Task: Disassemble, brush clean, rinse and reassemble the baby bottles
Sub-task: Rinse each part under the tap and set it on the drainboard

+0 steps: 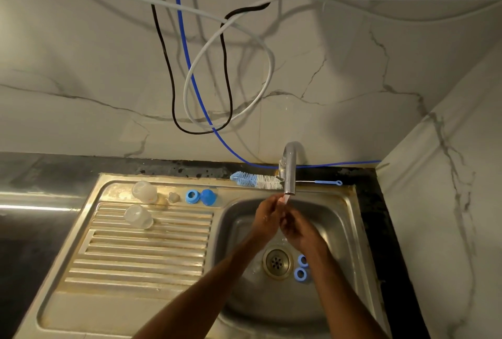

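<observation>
Over the sink basin (pixel 339 219), my left hand (pixel 267 216) and my right hand (pixel 297 231) are pressed together right under the tap's spout (pixel 290 175). A small pale, translucent piece (pixel 285 198), likely a teat, pokes out between my fingertips; which hand grips it is hard to tell. Two blue collar rings (pixel 301 268) lie in the basin beside the drain (pixel 277 262). On the draining board stand two clear bottles (pixel 144 191) (pixel 138 216), a small clear teat (pixel 173 197), a blue ring (pixel 193 196) and a blue cap (pixel 208 197).
A blue-and-white bottle brush (pixel 256 179) lies along the sink's back rim behind the tap, its thin wire handle (pixel 327 182) reaching right. Black, grey and blue cables (pixel 201 88) hang down the marble wall. A dark countertop (pixel 32 230) lies left; the wall corner is close on the right.
</observation>
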Demonstrator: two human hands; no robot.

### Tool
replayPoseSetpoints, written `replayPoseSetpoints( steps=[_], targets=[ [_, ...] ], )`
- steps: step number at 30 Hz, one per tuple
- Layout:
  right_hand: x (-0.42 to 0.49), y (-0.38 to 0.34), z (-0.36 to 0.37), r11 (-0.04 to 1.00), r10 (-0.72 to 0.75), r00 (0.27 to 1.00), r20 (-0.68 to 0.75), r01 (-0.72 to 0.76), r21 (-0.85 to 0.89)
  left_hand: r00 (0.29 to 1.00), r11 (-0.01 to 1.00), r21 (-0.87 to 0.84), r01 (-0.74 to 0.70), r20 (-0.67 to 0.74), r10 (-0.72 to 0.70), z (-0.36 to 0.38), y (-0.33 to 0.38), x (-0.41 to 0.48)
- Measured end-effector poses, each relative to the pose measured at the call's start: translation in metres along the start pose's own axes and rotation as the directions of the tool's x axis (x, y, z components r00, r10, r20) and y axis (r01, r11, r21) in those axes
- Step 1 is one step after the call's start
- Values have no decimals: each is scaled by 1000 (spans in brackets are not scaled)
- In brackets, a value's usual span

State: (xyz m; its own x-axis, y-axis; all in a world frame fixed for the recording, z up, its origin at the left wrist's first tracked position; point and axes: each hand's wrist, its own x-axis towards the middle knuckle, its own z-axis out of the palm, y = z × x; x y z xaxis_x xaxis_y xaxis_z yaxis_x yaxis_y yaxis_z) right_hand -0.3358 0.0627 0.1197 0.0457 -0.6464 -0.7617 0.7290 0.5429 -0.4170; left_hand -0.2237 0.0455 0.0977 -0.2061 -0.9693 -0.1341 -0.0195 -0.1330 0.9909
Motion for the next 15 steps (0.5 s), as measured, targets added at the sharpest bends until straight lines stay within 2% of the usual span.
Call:
replayPoseSetpoints(
  steps=[2, 3, 5, 7, 9, 11, 13, 15],
  targets=[
    [2, 3, -4, 1000, 3, 998, 63, -3, 6, 998, 968, 250, 2, -55, 13, -2, -2, 4],
    [3, 6, -5, 1000, -2, 997, 83, 3, -13, 997, 920, 392, -15, -64, 44, -4, -3, 7],
    [4, 10, -6, 998, -3, 996, 90, 8, -55, 997, 782, 622, -36, -33, 72, -7, -5, 11],
    [5, 12, -6, 998, 15, 998, 64, -11, -56, 996, 643, 764, -59, 3, 89, -9, -3, 12],
    [6, 10, -7, 998, 30, 999, 31, -28, -63, 990, 543, 831, -120, 64, 122, -12, 0, 14],
    [4, 5, -6, 997, 32, 999, 15, -31, -72, 974, 490, 845, -214, 149, 169, -15, 0, 18],
    [2, -1, -6, 997, 3, 1000, -15, -4, -78, 942, 480, 814, -326, 238, 236, -18, -3, 23],
    [2, -7, -7, 989, -64, 998, -23, 61, -138, 934, 572, 743, -348, 225, 276, -19, -1, 22]
  ],
)
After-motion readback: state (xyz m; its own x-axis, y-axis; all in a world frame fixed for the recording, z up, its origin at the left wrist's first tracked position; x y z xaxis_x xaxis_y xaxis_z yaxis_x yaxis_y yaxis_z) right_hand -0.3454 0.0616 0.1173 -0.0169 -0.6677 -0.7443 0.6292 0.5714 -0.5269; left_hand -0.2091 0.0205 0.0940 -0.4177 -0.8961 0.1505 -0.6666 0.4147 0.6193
